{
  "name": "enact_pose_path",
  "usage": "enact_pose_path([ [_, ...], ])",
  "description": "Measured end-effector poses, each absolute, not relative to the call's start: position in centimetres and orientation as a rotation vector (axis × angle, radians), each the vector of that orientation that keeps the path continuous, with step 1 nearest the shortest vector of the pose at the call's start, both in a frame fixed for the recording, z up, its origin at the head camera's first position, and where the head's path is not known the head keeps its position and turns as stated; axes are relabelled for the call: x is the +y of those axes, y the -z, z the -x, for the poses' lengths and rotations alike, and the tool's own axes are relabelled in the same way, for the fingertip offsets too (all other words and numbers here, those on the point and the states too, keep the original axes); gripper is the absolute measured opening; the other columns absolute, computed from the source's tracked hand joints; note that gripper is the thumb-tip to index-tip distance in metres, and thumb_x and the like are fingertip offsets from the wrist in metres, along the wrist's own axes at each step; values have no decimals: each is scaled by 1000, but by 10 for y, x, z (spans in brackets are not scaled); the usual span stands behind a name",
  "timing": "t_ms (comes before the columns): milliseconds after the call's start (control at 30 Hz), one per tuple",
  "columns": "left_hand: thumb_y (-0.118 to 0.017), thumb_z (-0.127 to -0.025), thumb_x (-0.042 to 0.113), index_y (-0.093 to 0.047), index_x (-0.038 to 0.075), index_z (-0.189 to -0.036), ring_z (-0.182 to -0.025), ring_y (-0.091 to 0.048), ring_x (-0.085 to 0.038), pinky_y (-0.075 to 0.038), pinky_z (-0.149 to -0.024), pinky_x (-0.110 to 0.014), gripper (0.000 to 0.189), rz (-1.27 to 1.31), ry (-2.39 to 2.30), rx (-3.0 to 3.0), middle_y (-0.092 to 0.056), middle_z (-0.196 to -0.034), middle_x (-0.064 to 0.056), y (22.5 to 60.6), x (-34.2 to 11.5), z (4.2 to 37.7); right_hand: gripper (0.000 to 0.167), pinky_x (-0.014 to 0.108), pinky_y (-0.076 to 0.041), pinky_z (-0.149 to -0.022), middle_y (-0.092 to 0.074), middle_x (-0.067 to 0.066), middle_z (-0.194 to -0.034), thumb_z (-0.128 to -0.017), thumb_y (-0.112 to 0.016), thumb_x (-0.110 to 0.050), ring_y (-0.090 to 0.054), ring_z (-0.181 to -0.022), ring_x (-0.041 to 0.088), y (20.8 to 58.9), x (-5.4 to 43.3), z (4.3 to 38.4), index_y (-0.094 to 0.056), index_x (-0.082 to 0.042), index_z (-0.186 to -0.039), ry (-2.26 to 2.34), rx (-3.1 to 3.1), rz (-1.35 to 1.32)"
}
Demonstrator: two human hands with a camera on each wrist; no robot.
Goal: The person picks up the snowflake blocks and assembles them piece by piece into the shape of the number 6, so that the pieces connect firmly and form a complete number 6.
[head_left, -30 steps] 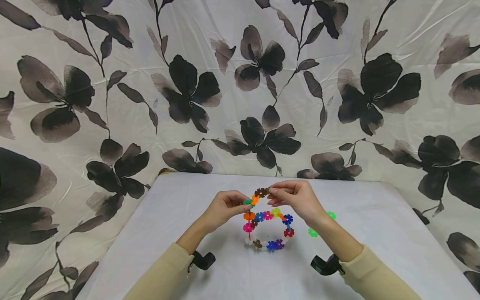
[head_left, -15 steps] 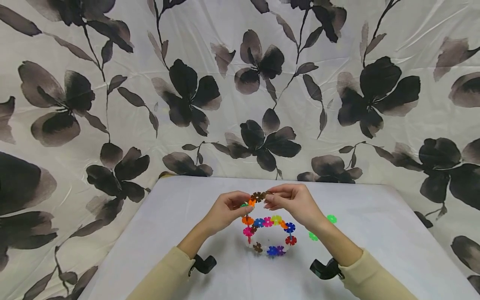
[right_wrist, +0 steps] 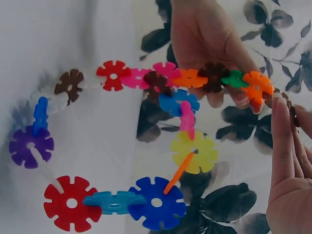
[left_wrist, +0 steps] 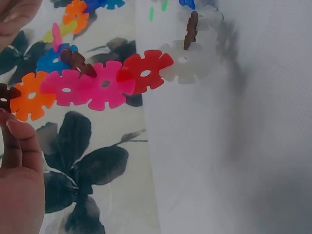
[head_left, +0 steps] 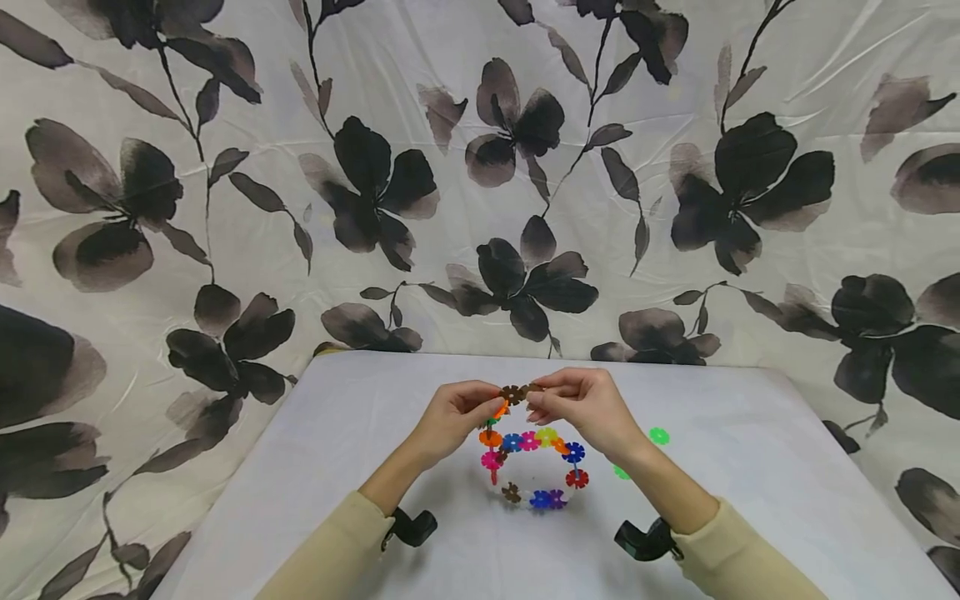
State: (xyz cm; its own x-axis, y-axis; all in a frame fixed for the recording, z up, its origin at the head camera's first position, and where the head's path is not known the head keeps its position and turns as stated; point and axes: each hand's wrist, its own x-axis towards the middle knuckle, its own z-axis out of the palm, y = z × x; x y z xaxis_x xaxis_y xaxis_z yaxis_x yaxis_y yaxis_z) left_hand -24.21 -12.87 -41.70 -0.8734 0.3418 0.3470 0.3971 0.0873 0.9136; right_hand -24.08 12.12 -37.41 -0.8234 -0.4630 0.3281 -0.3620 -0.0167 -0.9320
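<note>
A loop of colourful notched plastic snowflake discs (head_left: pixel 556 498) hangs over the table, joined edge to edge, with a short chain rising from its left side. My left hand (head_left: pixel 455 419) pinches that chain near an orange disc (right_wrist: pixel 257 87) and a green disc (right_wrist: pixel 235 78). At the chain's end, my right hand (head_left: pixel 585 408) pinches brown discs (head_left: pixel 512 395), its fingertips close to the left ones. The right wrist view shows both hands, the right hand (right_wrist: pixel 295 170) at the right edge. Fingers partly hide the brown discs.
Two loose light-green discs, one a green disc (head_left: pixel 659 436) in plain sight, lie by the right forearm, which partly covers the other. A white cloth covers the table (head_left: pixel 360 375); a floral curtain (head_left: pixel 420 192) hangs behind. Black wrist cameras (head_left: pixel 412 527) sit below both wrists.
My right hand has shifted slightly left with the brown discs, closer to my left hand. The left fingertips have moved from the green disc toward the orange one.
</note>
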Motion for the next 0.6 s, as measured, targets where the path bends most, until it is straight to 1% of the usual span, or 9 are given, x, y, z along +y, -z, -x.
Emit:
enact_pose_path([
  [100, -70, -98, 14, -73, 1, -117, -89, -66, -19, -58, -82, -27, 24, 764, 1974, -2261, -74, -107, -14, 419, -130, 242, 24, 40, -62, -78, -77, 18, -97, -96, -74, -13, -77, -83, 32, 376, 118, 240, -73, 4, -113, 2004, 2128, 900],
  [300, -70, -98, 17, -75, 3, -115, -85, -63, -19, -57, -77, -26, 22, 738, 1976, -2246, -74, -102, -7, 421, -129, 241, 22, 40, -61, -80, -77, 17, -99, -96, -74, -14, -77, -86, 32, 377, 115, 239, -74, 2, -112, 2020, 2128, 894],
  [333, -70, -98, 17, -75, 4, -115, -84, -62, -19, -56, -77, -26, 21, 737, 1975, -2245, -74, -102, -7, 421, -129, 241, 22, 40, -61, -80, -77, 17, -99, -96, -73, -13, -77, -86, 32, 376, 115, 239, -74, 2, -112, 2020, 2130, 900],
  [400, -70, -98, 16, -75, 3, -115, -84, -62, -19, -56, -77, -25, 21, 747, 1980, -2235, -74, -103, -11, 420, -129, 240, 21, 41, -61, -80, -77, 16, -99, -96, -73, -13, -77, -86, 32, 376, 116, 239, -74, 2, -112, 2021, 2134, 910],
  [533, -70, -99, 15, -74, 1, -115, -84, -63, -18, -57, -77, -25, 22, 775, 1977, -2211, -74, -105, -12, 420, -128, 240, 20, 44, -61, -80, -77, 16, -99, -96, -73, -10, -77, -86, 32, 376, 116, 239, -74, 2, -112, 2035, 2132, 918],
  [600, -70, -99, 16, -74, 1, -115, -83, -62, -18, -57, -76, -25, 23, 772, 1957, -2209, -74, -103, -8, 421, -129, 240, 21, 43, -61, -79, -77, 16, -100, -96, -73, -10, -77, -85, 32, 376, 115, 239, -73, 3, -112, 2038, 2140, 916],
])
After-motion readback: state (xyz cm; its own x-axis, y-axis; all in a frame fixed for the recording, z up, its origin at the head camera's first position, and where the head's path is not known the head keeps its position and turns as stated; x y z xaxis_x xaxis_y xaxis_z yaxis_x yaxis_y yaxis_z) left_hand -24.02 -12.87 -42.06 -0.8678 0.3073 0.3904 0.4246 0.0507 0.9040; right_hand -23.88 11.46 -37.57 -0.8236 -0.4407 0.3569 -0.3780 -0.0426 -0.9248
